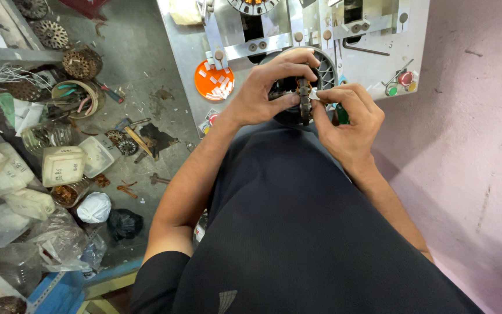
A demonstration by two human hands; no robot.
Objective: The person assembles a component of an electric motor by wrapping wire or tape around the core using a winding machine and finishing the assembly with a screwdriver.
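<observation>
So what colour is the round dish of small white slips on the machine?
Orange dish, clearest in the head view.

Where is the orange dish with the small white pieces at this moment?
In the head view, the orange dish lies on the grey metal machine plate, just left of the left hand.

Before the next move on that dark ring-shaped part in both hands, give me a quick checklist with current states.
1. Left hand grips the dark ring-shaped metal part: ok.
2. Right hand pinches a small white slip at the part's edge: ok.
3. Slip seated in a slot: cannot tell, fingers cover it.
4. Spare white slips in the round orange tray: ok, several there.
5. Grey metal machine plate behind the hands free of loose items near the part: cannot tell.
</observation>
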